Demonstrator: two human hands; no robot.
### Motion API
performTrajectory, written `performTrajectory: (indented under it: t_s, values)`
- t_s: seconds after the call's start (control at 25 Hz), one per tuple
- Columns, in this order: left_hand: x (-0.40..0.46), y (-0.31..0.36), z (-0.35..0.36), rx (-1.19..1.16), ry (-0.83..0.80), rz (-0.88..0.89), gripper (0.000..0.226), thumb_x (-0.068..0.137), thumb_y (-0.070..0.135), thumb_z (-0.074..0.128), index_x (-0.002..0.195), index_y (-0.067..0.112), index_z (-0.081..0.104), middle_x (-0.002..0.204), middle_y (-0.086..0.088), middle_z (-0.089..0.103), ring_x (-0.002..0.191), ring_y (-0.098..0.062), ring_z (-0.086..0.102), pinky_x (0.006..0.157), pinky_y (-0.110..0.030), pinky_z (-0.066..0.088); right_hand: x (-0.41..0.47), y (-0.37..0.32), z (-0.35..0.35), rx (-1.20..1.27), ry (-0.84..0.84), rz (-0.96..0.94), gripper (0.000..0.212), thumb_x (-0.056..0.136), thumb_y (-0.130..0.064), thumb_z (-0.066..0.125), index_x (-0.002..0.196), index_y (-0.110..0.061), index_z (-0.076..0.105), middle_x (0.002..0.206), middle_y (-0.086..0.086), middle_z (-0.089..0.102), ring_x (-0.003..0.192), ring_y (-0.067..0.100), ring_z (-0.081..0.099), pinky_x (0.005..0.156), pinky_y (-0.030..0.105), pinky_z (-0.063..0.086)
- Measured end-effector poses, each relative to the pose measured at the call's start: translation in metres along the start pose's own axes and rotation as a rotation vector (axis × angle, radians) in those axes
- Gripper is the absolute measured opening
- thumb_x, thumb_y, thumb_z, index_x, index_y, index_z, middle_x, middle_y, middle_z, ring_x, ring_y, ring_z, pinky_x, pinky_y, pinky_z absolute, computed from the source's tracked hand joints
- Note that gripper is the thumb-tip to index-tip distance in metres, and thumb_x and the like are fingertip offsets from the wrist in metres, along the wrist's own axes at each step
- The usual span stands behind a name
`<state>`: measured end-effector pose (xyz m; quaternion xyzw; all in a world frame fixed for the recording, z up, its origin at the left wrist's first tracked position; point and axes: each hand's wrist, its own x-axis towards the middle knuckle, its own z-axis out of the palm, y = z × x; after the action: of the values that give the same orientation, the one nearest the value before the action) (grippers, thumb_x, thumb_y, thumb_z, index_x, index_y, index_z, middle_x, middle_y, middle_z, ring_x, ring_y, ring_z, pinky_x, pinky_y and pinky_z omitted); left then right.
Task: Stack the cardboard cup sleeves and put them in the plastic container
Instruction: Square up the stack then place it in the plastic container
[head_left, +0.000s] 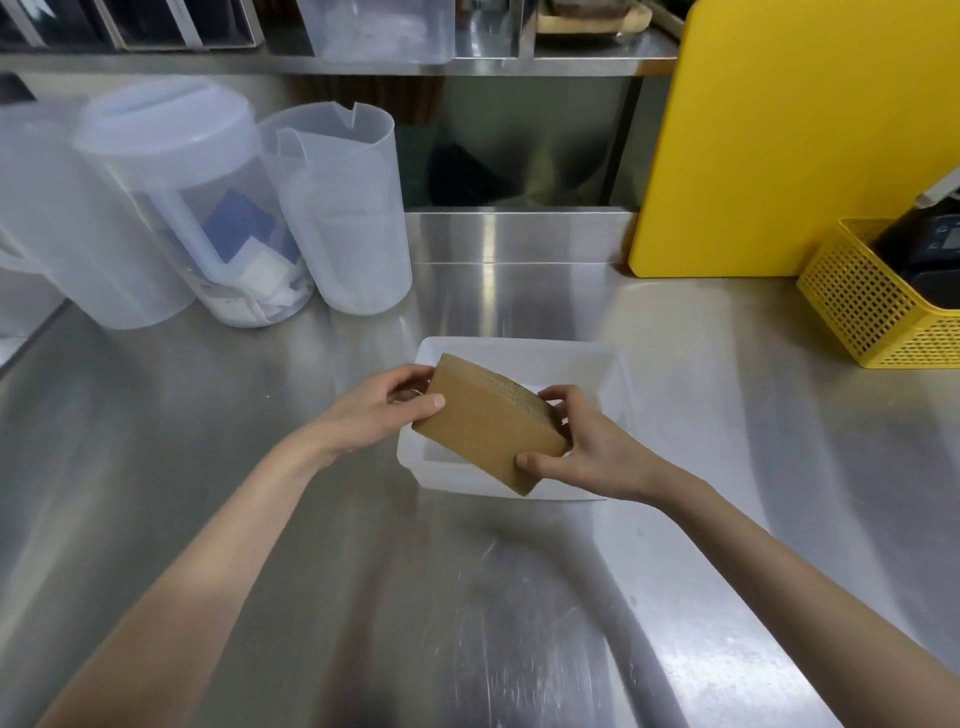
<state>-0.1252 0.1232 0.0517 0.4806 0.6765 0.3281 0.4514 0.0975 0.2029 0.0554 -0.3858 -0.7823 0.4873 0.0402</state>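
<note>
Both forearms reach in from the near edge over the steel bench (467, 597), bare, converging toward the middle. Between the hands sits a stack of cardboard cup sleeves (488, 434), pressed flat together into one brown block. The left hand (382, 408) closes on the stack's far-left end, thumb on the broad front face and fingers curled behind. The right hand (582, 449) closes on the near-right end, thumb on the lower corner and fingers wrapped over the layered edge. The stack's long axis runs diagonally, from far-left by the left hand to near-right by the right hand, and its broad face tilts up toward the camera, with the corrugated edges showing along the top.

Directly under and behind the hands is the plastic container (618, 384), a translucent white rectangular tub resting on the bench. The stack is held over its opening, the lower corner lapping its near rim; whether it touches the tub I cannot tell. The visible part of the tub's interior holds nothing.

Far to the left of the left hand stand three translucent pitchers: an open one (348, 228), a lidded one (208, 208) with blue and white paper pieces inside, and one more (67, 223) at the edge. Far right of the right hand, a yellow basket (862, 312) holds a dark device, with a yellow board (789, 130) upright behind.
</note>
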Motion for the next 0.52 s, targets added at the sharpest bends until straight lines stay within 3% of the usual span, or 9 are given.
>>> performTrajectory:
  t_s: [0.12,0.2,0.36,0.52]
  values:
    - [0.028,0.013,-0.011,0.071,0.021,-0.023,0.056,0.072,0.044,0.061,0.12,0.017,0.052,0.114,0.003,0.056,0.105,-0.01,0.052,0.085,-0.013,0.039,0.019,-0.004,0.001,0.051,-0.007,0.074,0.069,0.081,-0.03,0.065,0.131,-0.009,0.023,0.092,-0.008,0.051,0.09,0.017,0.054,0.076,0.024,0.044]
    - [0.045,0.02,-0.016,0.132,0.019,-0.038,0.036,0.086,0.03,0.056,0.119,0.015,0.053,0.114,0.001,0.055,0.104,-0.011,0.05,0.081,-0.013,0.038,0.031,-0.006,0.002,0.051,-0.032,0.128,0.065,0.081,-0.036,0.062,0.128,-0.008,0.026,0.098,-0.002,0.055,0.092,0.019,0.055,0.079,0.027,0.043]
    - [0.078,0.026,-0.022,0.297,-0.022,-0.1,0.033,0.087,0.032,0.051,0.116,0.016,0.056,0.113,0.001,0.057,0.105,-0.013,0.051,0.091,-0.023,0.035,0.053,-0.003,0.006,0.012,-0.103,0.217,0.058,0.082,-0.045,0.057,0.12,-0.007,0.034,0.115,0.006,0.057,0.099,0.02,0.053,0.079,0.028,0.039]
    - [0.102,0.021,-0.023,0.48,-0.083,-0.106,0.036,0.085,0.037,0.051,0.114,0.017,0.059,0.11,0.001,0.059,0.104,-0.016,0.053,0.094,-0.028,0.041,0.072,0.005,0.018,0.081,-0.198,0.288,0.058,0.083,-0.046,0.053,0.12,-0.004,0.039,0.113,0.009,0.057,0.105,0.023,0.058,0.075,0.026,0.042]
